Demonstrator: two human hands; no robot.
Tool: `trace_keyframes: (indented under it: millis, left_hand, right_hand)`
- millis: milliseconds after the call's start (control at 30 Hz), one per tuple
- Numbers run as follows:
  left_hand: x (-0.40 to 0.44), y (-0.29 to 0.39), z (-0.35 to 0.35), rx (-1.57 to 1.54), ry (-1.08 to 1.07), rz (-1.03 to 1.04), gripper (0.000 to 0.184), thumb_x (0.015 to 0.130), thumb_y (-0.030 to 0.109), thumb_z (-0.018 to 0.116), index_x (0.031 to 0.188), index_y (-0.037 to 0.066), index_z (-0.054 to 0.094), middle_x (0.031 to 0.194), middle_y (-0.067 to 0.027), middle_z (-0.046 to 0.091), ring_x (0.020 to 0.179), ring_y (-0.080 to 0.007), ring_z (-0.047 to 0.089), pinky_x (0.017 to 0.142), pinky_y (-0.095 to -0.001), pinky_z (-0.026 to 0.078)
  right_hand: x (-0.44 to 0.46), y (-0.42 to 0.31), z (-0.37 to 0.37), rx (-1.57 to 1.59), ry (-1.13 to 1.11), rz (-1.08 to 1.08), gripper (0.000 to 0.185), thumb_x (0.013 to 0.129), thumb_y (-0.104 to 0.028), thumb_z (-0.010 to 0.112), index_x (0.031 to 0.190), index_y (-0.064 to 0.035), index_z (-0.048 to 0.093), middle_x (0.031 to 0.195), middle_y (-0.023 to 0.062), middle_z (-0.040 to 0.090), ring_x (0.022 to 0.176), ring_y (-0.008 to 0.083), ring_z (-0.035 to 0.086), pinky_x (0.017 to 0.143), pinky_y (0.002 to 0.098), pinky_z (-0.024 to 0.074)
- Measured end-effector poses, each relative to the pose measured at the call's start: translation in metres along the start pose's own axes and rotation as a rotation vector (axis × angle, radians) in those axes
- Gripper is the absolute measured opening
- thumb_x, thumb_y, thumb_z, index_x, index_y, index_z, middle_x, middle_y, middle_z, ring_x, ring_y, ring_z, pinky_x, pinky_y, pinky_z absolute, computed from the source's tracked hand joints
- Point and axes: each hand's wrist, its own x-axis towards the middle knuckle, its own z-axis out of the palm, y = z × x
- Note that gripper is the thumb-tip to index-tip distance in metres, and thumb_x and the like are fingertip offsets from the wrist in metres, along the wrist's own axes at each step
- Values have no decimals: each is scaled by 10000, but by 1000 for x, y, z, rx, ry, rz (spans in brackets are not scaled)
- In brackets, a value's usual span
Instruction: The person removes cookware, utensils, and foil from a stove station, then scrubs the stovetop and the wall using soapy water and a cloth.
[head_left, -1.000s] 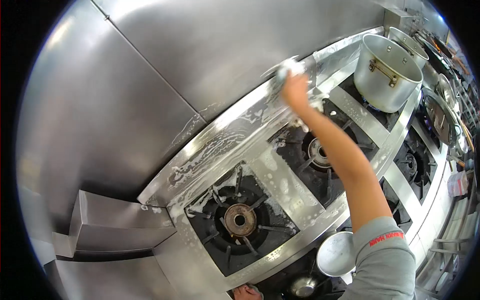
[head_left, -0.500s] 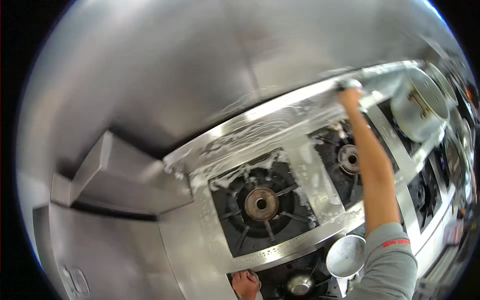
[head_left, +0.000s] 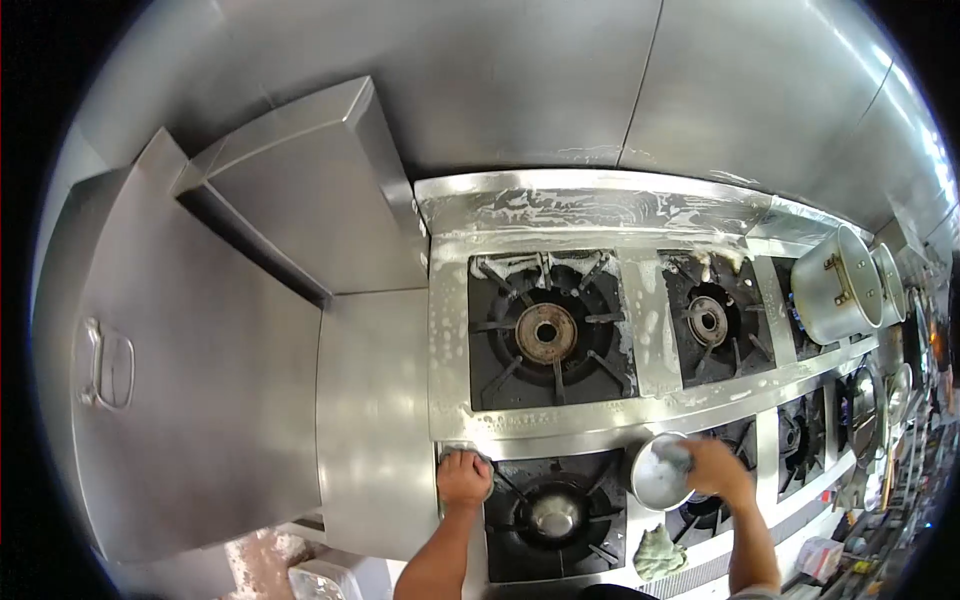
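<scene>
Steel wall [head_left: 530,90] and stove [head_left: 655,335] are gleaming with suds.
Right hand [head_left: 715,468], its forearm slanting up from below, is gripping a grey pad [head_left: 677,456] at the pan [head_left: 660,496] on the front row; left hand [head_left: 465,478] is resting, fingers curled, at the front burner's left, its grip impossible to tell.

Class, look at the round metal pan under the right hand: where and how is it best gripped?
Probably pinch the pan by its left rim, coming from above left. Its mouth opens upward, leaving that edge exposed, while the right hand, with a grey pad, reaches over the right side.
</scene>
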Motion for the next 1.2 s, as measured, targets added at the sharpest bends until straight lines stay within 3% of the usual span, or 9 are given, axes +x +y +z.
trace_keyframes:
  millis: [233, 467, 533, 733, 800, 900, 1000, 1133, 1200]
  left_hand:
    - [-3, -5, 2, -45, 74, 24, 95, 738, 195, 600, 739, 109, 560, 755, -84, 556, 716, -290, 570, 646, -412, 476]
    - [-1, -6, -1, -104, 38, -30, 116, 751, 208, 600, 746, 104, 548, 755, -77, 544, 697, -287, 563, 601, -423, 472]
    - [-1, -7, 0, -140, 51, -19, 121, 750, 206, 603, 747, 100, 546, 756, -82, 545, 696, -290, 563, 606, -424, 474]
    - [1, -11, 0, -155, 12, -11, 129, 740, 211, 610, 732, 107, 532, 745, -87, 528, 656, -291, 540, 574, -422, 461]
    - [5, -10, -3, -173, 19, -26, 112, 740, 202, 610, 749, 102, 561, 720, -89, 532, 655, -305, 550, 578, -451, 461]
    - [3, -15, -2, -172, -13, -32, 97, 738, 195, 602, 743, 110, 555, 727, -80, 526, 662, -300, 545, 580, -436, 461]
    - [3, -10, -1, -200, -27, -21, 86, 740, 185, 598, 735, 115, 548, 741, -75, 529, 680, -295, 546, 591, -426, 458]
    - [7, -11, -4, -156, 10, 65, 106, 742, 205, 606, 711, 130, 539, 717, -63, 533, 642, -287, 539, 570, -413, 456]
    - [3, -10, 1, -139, -25, -24, 99, 740, 199, 611, 728, 120, 552, 736, -83, 546, 668, -310, 550, 600, -448, 457]
  right_hand:
    - [-16, 10, 136, -263, 287, 130, 519, 581, -4, 603, 1098, -43, 631, 982, 213, 639, 971, 409, 575, 849, 464, 484]
    - [-26, -68, 7, -239, 589, -3, 527, 629, 33, 602, 1144, -79, 608, 1130, 177, 608, 1080, 397, 530, 969, 421, 417]
    - [27, -72, -29, -305, 766, -195, 599, 586, 46, 626, 1171, -78, 590, 1161, 176, 598, 1097, 398, 523, 979, 440, 412]
    - [294, -39, -108, -458, 890, -10, 488, 693, 30, 577, 1163, -100, 596, 1104, 179, 624, 1063, 391, 553, 916, 451, 446]
    - [432, -47, -74, -544, 896, 49, 476, 721, -5, 600, 1184, -113, 592, 1045, 171, 644, 1032, 385, 576, 892, 452, 464]
    - [419, -203, -59, -416, 581, -167, 552, 717, -48, 662, 1255, -112, 552, 1046, 197, 641, 1017, 370, 590, 896, 472, 469]
    - [440, -280, -34, -445, 558, -472, 427, 739, 7, 545, 1152, -87, 601, 1034, 201, 650, 1015, 375, 586, 879, 453, 477]
    - [353, -307, 30, -1030, 493, -545, 347, 814, -245, 590, 1114, -72, 611, 1053, 104, 635, 961, 256, 588, 839, 377, 445]
    - [269, -312, 90, -767, 409, -512, 310, 804, -239, 592, 1068, -82, 632, 1066, 113, 601, 1005, 264, 554, 894, 391, 449]
